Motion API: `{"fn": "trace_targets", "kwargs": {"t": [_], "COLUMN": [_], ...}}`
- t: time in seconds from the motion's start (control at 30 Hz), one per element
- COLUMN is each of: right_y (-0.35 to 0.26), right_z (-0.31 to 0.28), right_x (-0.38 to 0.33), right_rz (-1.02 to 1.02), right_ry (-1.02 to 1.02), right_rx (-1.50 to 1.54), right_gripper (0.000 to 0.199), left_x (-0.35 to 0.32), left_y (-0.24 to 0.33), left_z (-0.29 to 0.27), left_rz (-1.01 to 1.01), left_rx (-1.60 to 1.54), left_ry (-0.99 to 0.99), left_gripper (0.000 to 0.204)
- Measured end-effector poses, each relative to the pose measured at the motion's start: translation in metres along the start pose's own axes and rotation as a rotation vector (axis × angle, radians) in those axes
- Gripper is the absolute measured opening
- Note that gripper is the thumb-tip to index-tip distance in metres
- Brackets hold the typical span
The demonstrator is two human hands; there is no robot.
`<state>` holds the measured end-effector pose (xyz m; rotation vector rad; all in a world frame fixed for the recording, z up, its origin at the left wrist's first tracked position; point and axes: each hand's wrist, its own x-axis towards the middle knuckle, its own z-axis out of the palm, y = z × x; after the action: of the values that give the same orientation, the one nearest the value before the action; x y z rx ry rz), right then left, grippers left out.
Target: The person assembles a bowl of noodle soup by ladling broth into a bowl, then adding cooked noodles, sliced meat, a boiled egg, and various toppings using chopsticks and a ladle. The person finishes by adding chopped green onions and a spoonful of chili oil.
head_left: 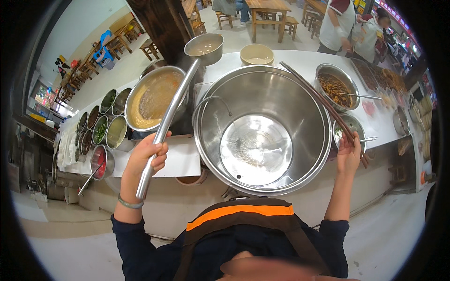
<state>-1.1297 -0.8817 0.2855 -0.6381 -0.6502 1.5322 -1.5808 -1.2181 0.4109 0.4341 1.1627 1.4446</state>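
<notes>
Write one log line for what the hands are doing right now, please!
left hand: grips long steel ladle, bowl raised over broth pot | right hand: holds long chopsticks beside big steel pot | beige bowl behind

Before you on the white desk (300,58) stands the large steel pot (262,129); left of it the steel broth pot (157,98); further left, a cluster of small round steel condiment tubs (101,124); behind, the cream ceramic bowl (256,54); right, the steel topping bowl (336,86); your long steel ladle (180,89) hangs above the broth pot, the long dark wooden chopsticks (323,105) across the large pot's right rim.
</notes>
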Motion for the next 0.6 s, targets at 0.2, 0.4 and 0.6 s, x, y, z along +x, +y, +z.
{"fn": "trace_targets", "kwargs": {"t": [0.2, 0.4, 0.6], "right_y": [-0.026, -0.035, -0.033], "right_z": [-0.057, -0.091, -0.103], "right_x": [0.022, 0.042, 0.049], "right_rz": [-0.023, -0.028, -0.022], "right_ry": [0.048, 0.035, 0.027], "right_rx": [-0.006, 0.023, 0.046], "right_gripper": [0.032, 0.028, 0.026], "left_x": [0.093, 0.174, 0.227], "left_y": [-0.014, -0.024, -0.033], "left_z": [0.031, 0.056, 0.068], "left_rz": [-0.033, -0.065, -0.077], "left_rx": [0.006, 0.046, 0.130], "left_ry": [-0.016, 0.013, 0.111], "left_gripper": [0.040, 0.023, 0.021]}}
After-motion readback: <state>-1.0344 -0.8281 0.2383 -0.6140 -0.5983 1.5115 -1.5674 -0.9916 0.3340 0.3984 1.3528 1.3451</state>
